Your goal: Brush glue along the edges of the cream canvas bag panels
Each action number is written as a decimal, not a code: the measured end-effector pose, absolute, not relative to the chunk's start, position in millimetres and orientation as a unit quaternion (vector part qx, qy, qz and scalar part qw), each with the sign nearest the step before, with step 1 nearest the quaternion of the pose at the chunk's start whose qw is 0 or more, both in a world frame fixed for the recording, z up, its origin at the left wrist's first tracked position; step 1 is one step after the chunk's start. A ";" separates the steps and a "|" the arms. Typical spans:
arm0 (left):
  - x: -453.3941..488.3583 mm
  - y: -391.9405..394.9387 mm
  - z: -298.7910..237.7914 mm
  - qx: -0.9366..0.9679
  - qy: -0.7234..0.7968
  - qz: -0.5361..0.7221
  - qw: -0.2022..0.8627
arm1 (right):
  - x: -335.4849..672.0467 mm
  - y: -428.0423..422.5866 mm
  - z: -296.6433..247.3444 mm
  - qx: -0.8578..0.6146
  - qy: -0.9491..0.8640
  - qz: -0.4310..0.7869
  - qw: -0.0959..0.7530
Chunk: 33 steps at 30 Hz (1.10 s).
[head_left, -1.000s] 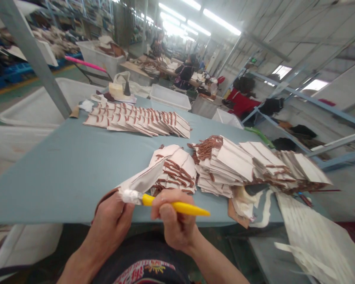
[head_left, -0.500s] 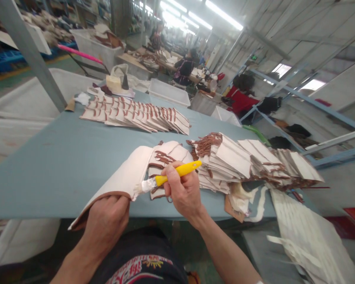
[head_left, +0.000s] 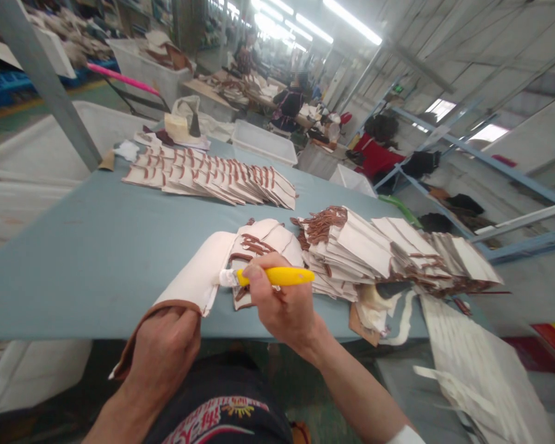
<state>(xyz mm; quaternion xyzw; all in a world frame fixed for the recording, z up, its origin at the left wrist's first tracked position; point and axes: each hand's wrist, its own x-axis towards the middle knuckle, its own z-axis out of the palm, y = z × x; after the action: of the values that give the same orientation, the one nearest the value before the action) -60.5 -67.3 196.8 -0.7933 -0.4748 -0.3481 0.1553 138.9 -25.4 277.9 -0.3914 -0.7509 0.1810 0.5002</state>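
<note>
My left hand (head_left: 169, 345) is closed on the brown-bound edge of a cream fabric piece (head_left: 192, 271), its fingertips hidden inside the fold. The piece rises from the table's front edge and curves away. Between the fingers of my right hand (head_left: 284, 302) is a brush with a yellow handle (head_left: 289, 275). White paste coats its bristles (head_left: 228, 277), which touch the right edge of the cream piece. Just beyond that hand lies a small fanned stack of cream pieces with brown trim (head_left: 268, 234).
On the blue-grey table (head_left: 74, 265), a long row of overlapping cream pieces (head_left: 213, 176) lies at the back. Thicker piles (head_left: 351, 246) stand to the right. White strips (head_left: 481, 364) hang over the right end. A metal post (head_left: 50, 86) rises at the left; plastic bins (head_left: 263, 145) stand behind.
The brush has moved up along the right edge of the cream piece, away from the near corner, and its handle is now more level. My left hand keeps its hold.
</note>
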 end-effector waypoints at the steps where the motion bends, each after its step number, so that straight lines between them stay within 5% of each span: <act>1: -60.2 -67.1 195.8 -0.794 -0.473 -0.349 0.154 | 138.2 -30.3 279.7 -0.357 -0.778 0.152 0.494; 7: -63.6 -66.8 186.4 -0.796 -0.459 -0.371 0.138 | 131.4 -59.8 274.2 -0.234 -0.824 0.138 0.498; 15: -62.5 -67.5 177.8 -0.782 -0.454 -0.418 0.086 | 139.5 -41.2 260.0 -0.371 -0.539 0.479 0.585; 30: -52.5 -67.1 171.7 -0.735 -0.453 -0.502 -0.048 | 127.9 -40.0 242.8 -0.382 -0.444 0.587 0.560; 33: -51.9 -64.8 179.8 -0.716 -0.478 -0.500 -0.097 | 134.7 -35.4 241.8 -0.389 -0.421 0.551 0.606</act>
<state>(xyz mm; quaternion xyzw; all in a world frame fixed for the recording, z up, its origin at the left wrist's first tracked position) -51.9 -64.8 179.8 -0.7155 -0.4779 -0.5002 -0.0973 134.7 -35.4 241.8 -0.3888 -0.4214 0.5511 0.6063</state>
